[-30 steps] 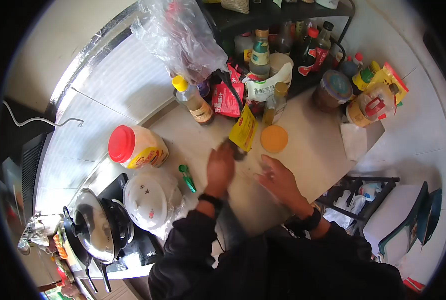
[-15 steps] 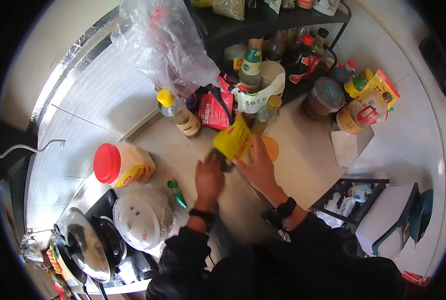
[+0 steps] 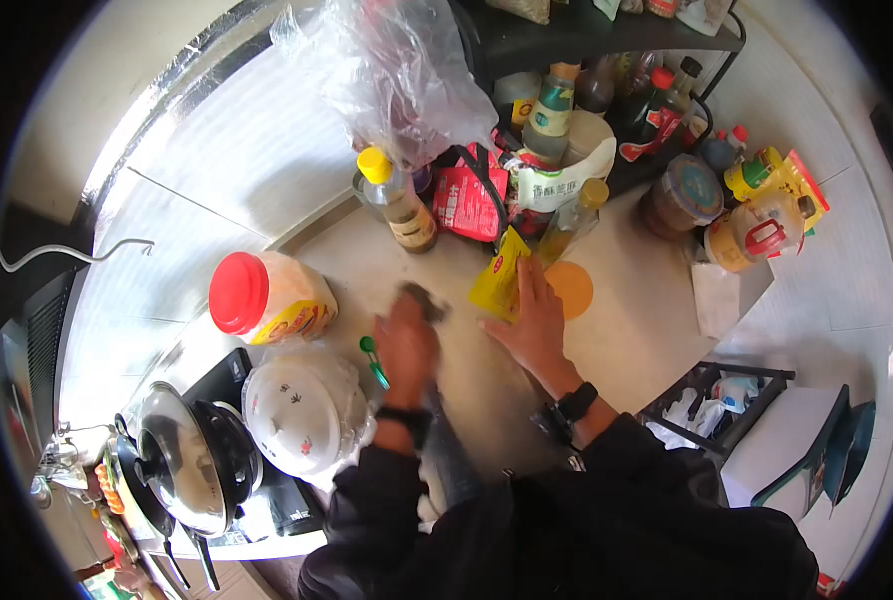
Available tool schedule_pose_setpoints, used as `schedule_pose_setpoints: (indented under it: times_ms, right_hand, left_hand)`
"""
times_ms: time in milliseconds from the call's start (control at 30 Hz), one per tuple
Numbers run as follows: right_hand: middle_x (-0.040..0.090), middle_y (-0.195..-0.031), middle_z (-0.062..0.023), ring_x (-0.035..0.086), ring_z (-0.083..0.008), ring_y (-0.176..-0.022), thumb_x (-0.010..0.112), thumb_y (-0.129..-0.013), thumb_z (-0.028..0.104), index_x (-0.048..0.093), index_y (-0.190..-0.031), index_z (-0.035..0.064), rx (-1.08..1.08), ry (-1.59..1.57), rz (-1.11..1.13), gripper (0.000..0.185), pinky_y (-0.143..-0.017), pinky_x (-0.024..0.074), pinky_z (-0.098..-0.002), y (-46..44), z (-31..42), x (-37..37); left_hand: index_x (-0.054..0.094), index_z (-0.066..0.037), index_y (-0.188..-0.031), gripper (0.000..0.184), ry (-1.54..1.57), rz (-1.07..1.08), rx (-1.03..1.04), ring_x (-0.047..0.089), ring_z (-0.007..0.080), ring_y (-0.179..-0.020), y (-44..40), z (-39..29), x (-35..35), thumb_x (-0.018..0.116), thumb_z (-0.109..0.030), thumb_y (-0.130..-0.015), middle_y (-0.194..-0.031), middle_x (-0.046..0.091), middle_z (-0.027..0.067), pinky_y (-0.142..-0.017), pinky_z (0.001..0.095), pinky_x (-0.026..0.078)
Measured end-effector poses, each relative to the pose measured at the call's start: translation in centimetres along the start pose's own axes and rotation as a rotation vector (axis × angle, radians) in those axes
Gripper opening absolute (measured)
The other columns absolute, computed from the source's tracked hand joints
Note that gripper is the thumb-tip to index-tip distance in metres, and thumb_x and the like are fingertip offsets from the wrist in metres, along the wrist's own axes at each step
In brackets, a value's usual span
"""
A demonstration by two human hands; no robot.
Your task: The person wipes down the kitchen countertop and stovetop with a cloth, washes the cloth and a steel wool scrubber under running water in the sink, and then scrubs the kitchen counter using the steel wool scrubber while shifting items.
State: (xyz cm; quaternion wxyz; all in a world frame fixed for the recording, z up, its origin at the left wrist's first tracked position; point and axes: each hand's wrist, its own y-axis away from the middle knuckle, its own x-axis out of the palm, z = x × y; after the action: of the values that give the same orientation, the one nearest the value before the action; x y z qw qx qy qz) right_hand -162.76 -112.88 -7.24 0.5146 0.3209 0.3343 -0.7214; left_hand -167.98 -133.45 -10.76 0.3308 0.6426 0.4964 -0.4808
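My left hand (image 3: 406, 345) is smeared by motion over the counter, its fingers closed around a dark cloth (image 3: 424, 302). My right hand (image 3: 536, 325) touches a yellow packet (image 3: 501, 280) that stands tilted near the bottles, its fingers spread along the packet's right side. Just right of that hand lies an orange disc (image 3: 569, 290). A green spoon set (image 3: 374, 362) is on the counter to the left of my left hand. Behind the packet stands a gold-capped bottle (image 3: 571, 225).
On the left are a red-lidded jar (image 3: 271, 298), a white lidded bowl (image 3: 301, 415) and a covered pan (image 3: 181, 460). A yellow-capped bottle (image 3: 401, 210), red packet (image 3: 469, 203) and black shelf (image 3: 576, 40) stand behind; a brown jar (image 3: 681, 195) is right.
My left hand has moved left with the dark cloth, away from the yellow packet. My right hand has come to the packet, which has shifted and now leans near the gold-capped bottle.
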Motion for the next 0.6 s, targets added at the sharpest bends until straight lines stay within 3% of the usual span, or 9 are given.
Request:
schedule_pose_setpoints:
  times_ms: [100, 200, 267, 333, 400, 467, 567, 600]
  right_hand:
    - [0.038, -0.147, -0.0219, 0.045, -0.0398, -0.127, 0.072, -0.078, 0.028, 0.033, -0.143, -0.0009, -0.018, -0.052, -0.094, 0.081, -0.097, 0.0425, -0.0471, -0.6, -0.6, 1.3]
    - [0.058, -0.124, -0.0219, 0.059, -0.0385, -0.106, 0.063, -0.086, 0.020, 0.044, -0.136, -0.0004, -0.087, -0.128, -0.238, 0.058, -0.085, 0.0495, -0.0420, -0.7, -1.3, 2.1]
    - [0.064, -0.103, -0.0196, 0.062, -0.0384, -0.089, 0.058, -0.091, 0.018, 0.052, -0.126, -0.0020, -0.004, -0.207, -0.211, 0.041, -0.074, 0.0501, -0.0403, 0.0, -1.0, 1.0]
    - [0.065, -0.086, -0.0180, 0.062, -0.0366, -0.075, 0.054, -0.094, 0.017, 0.057, -0.117, -0.0037, 0.044, -0.284, -0.198, 0.030, -0.065, 0.0490, -0.0390, 0.2, -0.6, -0.9]
    - [0.062, -0.073, -0.0169, 0.060, -0.0331, -0.063, 0.051, -0.097, 0.017, 0.060, -0.107, -0.0055, 0.072, -0.362, -0.166, 0.026, -0.059, 0.0462, -0.0381, 1.5, 0.0, -3.3]
    - [0.061, -0.077, -0.0212, 0.061, -0.0362, -0.066, 0.051, -0.096, 0.018, 0.059, -0.108, -0.0037, 0.148, -0.421, -0.107, 0.026, -0.061, 0.0472, -0.0399, 3.1, 0.2, -5.6]
    - [0.061, -0.076, -0.0227, 0.061, -0.0358, -0.065, 0.050, -0.097, 0.019, 0.060, -0.102, -0.0042, 0.253, -0.460, -0.060, 0.025, -0.060, 0.0469, -0.0390, 6.4, -0.9, -7.7]
    - [0.060, -0.075, -0.0224, 0.061, -0.0349, -0.064, 0.050, -0.097, 0.019, 0.060, -0.100, -0.0048, 0.279, -0.461, -0.053, 0.026, -0.059, 0.0464, -0.0381, 7.3, -1.5, -8.3]
  left_hand:
    - [0.062, -0.003, -0.115, 0.038, -0.210, -0.074, 0.055, 0.053, 0.0290, -0.122, -0.4, -1.1, -1.4, 0.058, -0.014, -0.079, -0.125, 0.060, 0.0129, -0.103, 0.0466, 0.038]
    - [0.063, -0.005, -0.113, 0.037, -0.156, -0.055, 0.304, 0.053, 0.0284, -0.122, 6.8, -5.0, 2.4, 0.059, -0.016, -0.078, -0.126, 0.060, 0.0109, -0.102, 0.0473, 0.039]
    - [0.063, -0.004, -0.113, 0.037, -0.091, -0.016, 0.435, 0.052, 0.0285, -0.122, 8.9, -5.6, 2.5, 0.058, -0.014, -0.078, -0.128, 0.060, 0.0109, -0.101, 0.0491, 0.038]
    - [0.063, -0.004, -0.113, 0.036, 0.071, -0.035, 0.272, 0.052, 0.0288, -0.121, 4.5, 0.1, 4.7, 0.058, -0.014, -0.079, -0.128, 0.059, 0.0110, -0.103, 0.0490, 0.037]
    - [0.063, -0.003, -0.114, 0.036, 0.037, -0.023, 0.193, 0.052, 0.0292, -0.121, 3.9, 0.0, 4.2, 0.057, -0.014, -0.080, -0.129, 0.059, 0.0111, -0.104, 0.0490, 0.036]
    - [0.062, -0.003, -0.115, 0.036, -0.221, -0.032, 0.215, 0.053, 0.0297, -0.120, 3.6, -1.9, 2.4, 0.057, -0.013, -0.080, -0.129, 0.059, 0.0110, -0.105, 0.0492, 0.036]
    - [0.061, -0.004, -0.118, 0.039, -0.112, -0.015, 0.420, 0.050, 0.0282, -0.124, 7.5, -4.7, 3.1, 0.056, -0.011, -0.080, -0.131, 0.058, 0.0103, -0.106, 0.0505, 0.034]
    - [0.061, -0.005, -0.118, 0.039, -0.137, -0.024, 0.377, 0.050, 0.0272, -0.125, 6.2, -3.9, 3.1, 0.057, -0.013, -0.080, -0.131, 0.058, 0.0102, -0.106, 0.0510, 0.034]
